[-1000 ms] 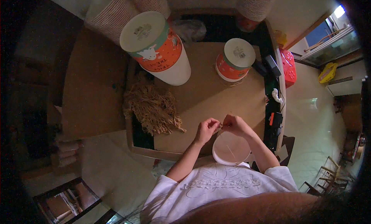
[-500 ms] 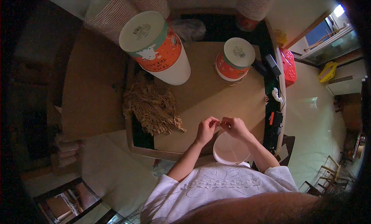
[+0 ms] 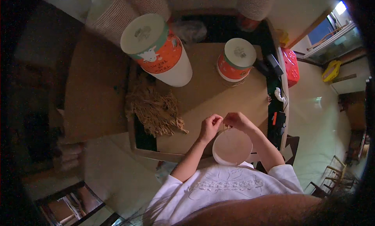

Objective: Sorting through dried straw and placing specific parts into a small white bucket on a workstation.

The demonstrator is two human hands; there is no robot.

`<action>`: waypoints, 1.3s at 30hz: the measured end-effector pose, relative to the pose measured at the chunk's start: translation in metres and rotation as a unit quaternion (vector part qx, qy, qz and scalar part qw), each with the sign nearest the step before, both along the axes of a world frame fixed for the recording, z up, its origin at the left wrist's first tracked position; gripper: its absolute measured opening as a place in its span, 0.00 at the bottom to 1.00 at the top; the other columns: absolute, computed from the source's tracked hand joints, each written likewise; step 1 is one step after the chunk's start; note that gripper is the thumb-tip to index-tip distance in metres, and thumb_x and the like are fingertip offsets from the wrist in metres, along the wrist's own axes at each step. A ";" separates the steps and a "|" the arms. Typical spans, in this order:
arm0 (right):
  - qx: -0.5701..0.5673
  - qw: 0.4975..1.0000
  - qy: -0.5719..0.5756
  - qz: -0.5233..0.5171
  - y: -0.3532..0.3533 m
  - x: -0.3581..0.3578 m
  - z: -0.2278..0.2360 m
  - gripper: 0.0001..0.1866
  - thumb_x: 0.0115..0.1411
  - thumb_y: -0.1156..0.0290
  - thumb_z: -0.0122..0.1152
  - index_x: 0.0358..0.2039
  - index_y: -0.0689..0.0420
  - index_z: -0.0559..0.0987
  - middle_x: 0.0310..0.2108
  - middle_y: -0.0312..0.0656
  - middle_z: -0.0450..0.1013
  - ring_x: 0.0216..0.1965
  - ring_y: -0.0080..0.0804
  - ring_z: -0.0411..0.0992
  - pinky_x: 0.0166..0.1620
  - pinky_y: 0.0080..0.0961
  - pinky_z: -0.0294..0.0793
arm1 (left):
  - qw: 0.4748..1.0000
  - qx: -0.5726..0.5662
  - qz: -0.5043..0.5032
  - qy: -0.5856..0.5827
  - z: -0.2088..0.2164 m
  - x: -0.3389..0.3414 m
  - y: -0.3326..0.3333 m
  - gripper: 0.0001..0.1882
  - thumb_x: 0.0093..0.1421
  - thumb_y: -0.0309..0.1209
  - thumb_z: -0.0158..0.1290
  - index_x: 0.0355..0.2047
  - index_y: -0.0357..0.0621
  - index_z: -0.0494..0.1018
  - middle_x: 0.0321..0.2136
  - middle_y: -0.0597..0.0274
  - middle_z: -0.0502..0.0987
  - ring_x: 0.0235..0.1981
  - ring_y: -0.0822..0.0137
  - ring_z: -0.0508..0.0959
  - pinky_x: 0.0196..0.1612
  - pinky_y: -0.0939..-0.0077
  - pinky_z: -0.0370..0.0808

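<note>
Pinching thin cord (image 3: 224, 127) btwn fingertips, L hand (image 3: 211, 126) & R hand (image 3: 237, 121) nearly meet at far rim of pale open tub (image 3: 233, 147), which sits just by the shirt (image 3: 230, 177). Cord's v. fine, so a loose pinch could slip; tub looks unheld, so a tug might tip it.

Table (image 3: 145, 142): dark green top, pale raised rim. Brown cardboard sheet (image 3: 211, 97) covering most of middle. On sheet: tall inverted tub column (image 3: 172, 70), far left; shorter inverted orange-and-green tub (image 3: 234, 68), far right; heap of brown cords (image 3: 156, 113), left, overlapping sheet edge. Beyond sheet: clear plastic bag (image 3: 191, 31). Along right strip: black objects (image 3: 274, 65), crumpled white piece (image 3: 278, 94), black-and-orange item (image 3: 278, 122).
</note>
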State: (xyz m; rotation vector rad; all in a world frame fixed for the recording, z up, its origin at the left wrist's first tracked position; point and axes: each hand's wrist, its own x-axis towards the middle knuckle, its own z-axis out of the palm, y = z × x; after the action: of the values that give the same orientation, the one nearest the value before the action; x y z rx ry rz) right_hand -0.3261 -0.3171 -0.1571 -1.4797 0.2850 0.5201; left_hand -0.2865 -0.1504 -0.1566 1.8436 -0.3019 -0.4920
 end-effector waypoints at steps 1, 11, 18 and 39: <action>-0.022 0.999 0.019 0.034 -0.002 0.002 -0.001 0.08 0.55 0.70 0.52 0.25 0.61 0.74 0.20 0.33 0.68 0.23 0.18 0.65 0.27 0.18 0.65 | 0.999 -0.026 0.013 0.021 -0.003 -0.001 -0.001 0.05 0.54 0.28 0.53 0.29 0.38 0.72 0.23 0.65 0.75 0.25 0.76 0.74 0.29 0.81 0.70; 0.004 0.999 0.026 -0.021 -0.007 0.000 0.005 0.08 0.53 0.68 0.57 0.28 0.60 0.76 0.20 0.32 0.69 0.24 0.18 0.64 0.26 0.17 0.63 | 0.922 -0.185 0.013 0.339 -0.016 -0.004 0.004 0.03 0.56 0.26 0.48 0.27 0.40 0.69 0.24 0.68 0.71 0.25 0.78 0.70 0.29 0.84 0.69; -0.061 0.994 -0.008 0.090 -0.010 -0.006 0.010 0.07 0.52 0.69 0.55 0.27 0.60 0.75 0.22 0.34 0.70 0.26 0.19 0.65 0.30 0.18 0.65 | 0.960 -0.128 0.119 0.219 -0.020 -0.016 0.001 0.03 0.56 0.26 0.47 0.26 0.43 0.68 0.22 0.65 0.72 0.23 0.74 0.71 0.28 0.79 0.70; -0.018 0.996 0.084 0.018 -0.007 -0.018 0.006 0.12 0.54 0.64 0.56 0.27 0.61 0.77 0.21 0.33 0.71 0.22 0.17 0.65 0.25 0.17 0.65 | 0.997 -0.017 -0.013 0.081 -0.021 -0.008 0.001 0.04 0.54 0.25 0.51 0.28 0.36 0.72 0.25 0.64 0.77 0.27 0.76 0.75 0.31 0.83 0.71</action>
State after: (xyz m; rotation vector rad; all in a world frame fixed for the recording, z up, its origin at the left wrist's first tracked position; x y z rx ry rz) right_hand -0.3436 -0.3243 -0.1512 -1.4805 0.4019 0.6716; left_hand -0.2945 -0.1494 -0.1781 1.7575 -0.2226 -0.6461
